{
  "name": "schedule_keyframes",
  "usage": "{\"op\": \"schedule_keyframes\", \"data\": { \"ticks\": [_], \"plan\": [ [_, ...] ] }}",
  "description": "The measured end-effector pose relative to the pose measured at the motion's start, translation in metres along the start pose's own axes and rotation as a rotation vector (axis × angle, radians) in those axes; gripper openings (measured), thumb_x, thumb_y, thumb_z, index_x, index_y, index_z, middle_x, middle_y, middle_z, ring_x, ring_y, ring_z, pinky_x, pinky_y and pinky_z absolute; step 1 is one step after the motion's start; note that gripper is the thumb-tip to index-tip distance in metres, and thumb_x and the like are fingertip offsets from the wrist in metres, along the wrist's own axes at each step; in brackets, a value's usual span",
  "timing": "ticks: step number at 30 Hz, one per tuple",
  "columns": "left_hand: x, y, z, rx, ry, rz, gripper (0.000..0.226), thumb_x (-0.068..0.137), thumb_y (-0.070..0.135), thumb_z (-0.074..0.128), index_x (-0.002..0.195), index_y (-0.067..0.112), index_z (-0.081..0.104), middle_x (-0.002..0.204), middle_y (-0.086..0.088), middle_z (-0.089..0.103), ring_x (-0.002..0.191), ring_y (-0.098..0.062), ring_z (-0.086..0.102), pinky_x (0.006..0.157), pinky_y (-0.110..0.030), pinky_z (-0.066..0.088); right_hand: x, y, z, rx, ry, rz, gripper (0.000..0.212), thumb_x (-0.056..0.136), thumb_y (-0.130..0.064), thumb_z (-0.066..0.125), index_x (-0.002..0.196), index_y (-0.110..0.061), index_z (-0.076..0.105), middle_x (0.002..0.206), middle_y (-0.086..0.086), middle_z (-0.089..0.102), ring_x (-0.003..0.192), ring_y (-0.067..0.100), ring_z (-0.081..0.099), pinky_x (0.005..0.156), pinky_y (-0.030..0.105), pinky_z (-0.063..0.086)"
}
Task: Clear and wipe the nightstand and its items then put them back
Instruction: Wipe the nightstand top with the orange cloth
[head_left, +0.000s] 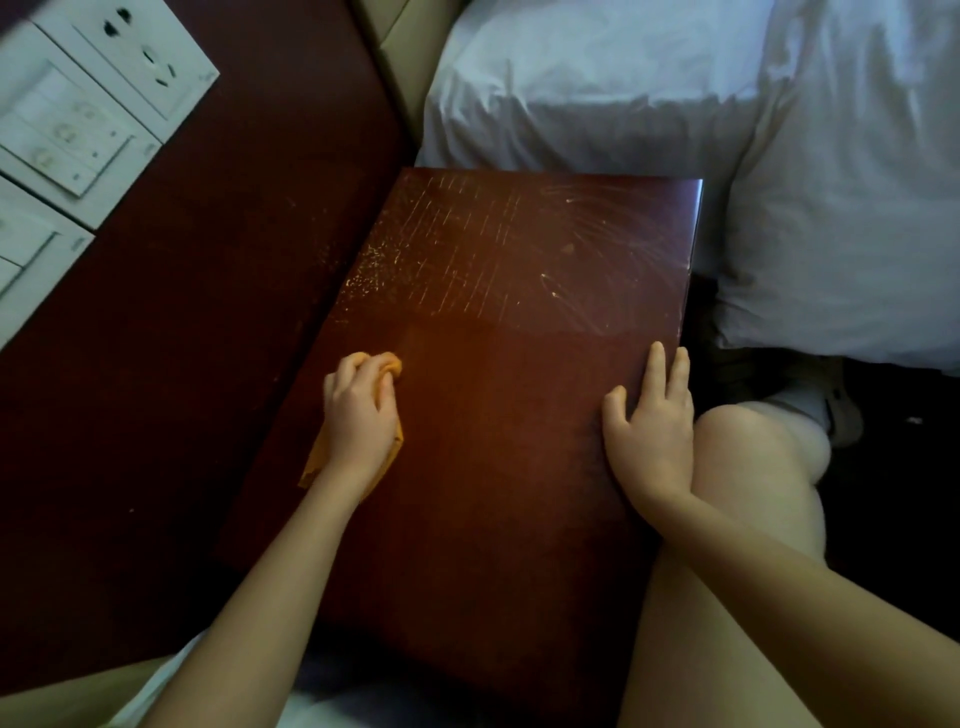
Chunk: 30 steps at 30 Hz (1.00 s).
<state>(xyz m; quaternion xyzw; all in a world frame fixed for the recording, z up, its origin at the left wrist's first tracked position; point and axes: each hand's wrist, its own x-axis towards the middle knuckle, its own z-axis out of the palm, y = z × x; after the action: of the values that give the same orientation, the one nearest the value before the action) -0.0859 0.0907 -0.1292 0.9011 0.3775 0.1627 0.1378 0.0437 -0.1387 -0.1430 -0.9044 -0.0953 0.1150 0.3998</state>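
Down near the left edge of the nightstand (498, 415), the left hand (359, 410) curls around a bunched orange cloth (387, 366), pressing it on the reddish-brown top. Opposite, the right hand (649, 421) lies flat, fingers spread, at the right edge. White bedding (727, 104) lies beyond; wall switches (67, 130) sit left.

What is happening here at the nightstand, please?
A person is wiping the top of the nightstand. The left hand grips an orange cloth and presses it on the wood near the left edge. The right hand rests flat, fingers straight, at the right edge. Light streaks show on the far half of the top, next to the white bedding.
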Motion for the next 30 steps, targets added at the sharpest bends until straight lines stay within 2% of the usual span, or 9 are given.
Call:
{"op": "schedule_keyframes", "data": {
  "ticks": [4, 8, 15, 18, 20, 26, 30],
  "plan": [
    [0.025, -0.008, -0.004, 0.032, 0.09, -0.189, 0.027, 0.095, 0.014, 0.044, 0.117, 0.011, 0.06, 0.126, -0.01, 0.049, 0.114, -0.028, 0.043, 0.091, -0.032, 0.036, 0.001, 0.001, 0.001, 0.004, 0.008, -0.001, 0.062, 0.094, -0.026, 0.043, 0.149, -0.015, 0.015, 0.157, 0.01, 0.005, 0.14, 0.03, 0.016, 0.111, 0.038, 0.017],
    [0.047, 0.003, 0.002, 0.033, 0.093, -0.235, 0.027, 0.096, 0.014, 0.042, 0.117, 0.012, 0.059, 0.127, -0.009, 0.048, 0.114, -0.027, 0.042, 0.092, -0.032, 0.035, 0.001, 0.001, 0.002, 0.019, 0.007, -0.003, 0.063, 0.094, -0.026, 0.043, 0.149, -0.019, 0.014, 0.156, 0.01, 0.004, 0.14, 0.03, 0.015, 0.111, 0.039, 0.018],
    [0.04, 0.003, 0.001, 0.002, -0.099, 0.046, 0.028, 0.095, 0.015, 0.045, 0.12, 0.015, 0.059, 0.132, -0.008, 0.046, 0.12, -0.026, 0.038, 0.092, -0.025, 0.026, 0.001, 0.002, 0.001, 0.022, 0.01, -0.016, 0.06, 0.094, -0.026, 0.042, 0.149, -0.021, 0.016, 0.157, 0.01, 0.003, 0.14, 0.029, 0.014, 0.111, 0.039, 0.018],
    [0.023, -0.006, -0.004, 0.014, -0.114, 0.117, 0.028, 0.094, 0.015, 0.048, 0.119, 0.015, 0.06, 0.128, -0.008, 0.049, 0.117, -0.025, 0.041, 0.092, -0.024, 0.027, 0.001, 0.002, 0.0, 0.02, 0.007, -0.025, 0.059, 0.095, -0.026, 0.042, 0.148, -0.024, 0.019, 0.157, 0.01, 0.003, 0.14, 0.029, 0.015, 0.11, 0.039, 0.019],
    [0.016, -0.012, -0.006, 0.029, -0.063, 0.073, 0.027, 0.094, 0.015, 0.048, 0.118, 0.014, 0.06, 0.127, -0.008, 0.05, 0.116, -0.025, 0.042, 0.091, -0.024, 0.028, 0.001, 0.0, 0.0, 0.02, 0.008, -0.031, 0.058, 0.095, -0.025, 0.043, 0.148, -0.025, 0.02, 0.156, 0.011, 0.004, 0.139, 0.03, 0.015, 0.11, 0.038, 0.019],
    [0.041, -0.003, 0.003, 0.024, 0.111, -0.236, 0.025, 0.095, 0.014, 0.043, 0.113, 0.013, 0.061, 0.125, -0.008, 0.049, 0.113, -0.027, 0.043, 0.089, -0.029, 0.035, 0.0, 0.0, 0.0, 0.015, 0.001, -0.046, 0.054, 0.095, -0.024, 0.042, 0.146, -0.031, 0.025, 0.156, 0.014, 0.004, 0.14, 0.031, 0.015, 0.11, 0.039, 0.019],
    [0.048, 0.008, 0.008, 0.025, 0.119, -0.272, 0.026, 0.096, 0.014, 0.043, 0.115, 0.014, 0.06, 0.127, -0.007, 0.049, 0.113, -0.026, 0.043, 0.092, -0.032, 0.036, 0.0, 0.0, -0.001, 0.005, -0.002, -0.045, 0.052, 0.095, -0.023, 0.042, 0.145, -0.032, 0.028, 0.156, 0.015, 0.004, 0.139, 0.032, 0.015, 0.11, 0.039, 0.019]
  ]
}}
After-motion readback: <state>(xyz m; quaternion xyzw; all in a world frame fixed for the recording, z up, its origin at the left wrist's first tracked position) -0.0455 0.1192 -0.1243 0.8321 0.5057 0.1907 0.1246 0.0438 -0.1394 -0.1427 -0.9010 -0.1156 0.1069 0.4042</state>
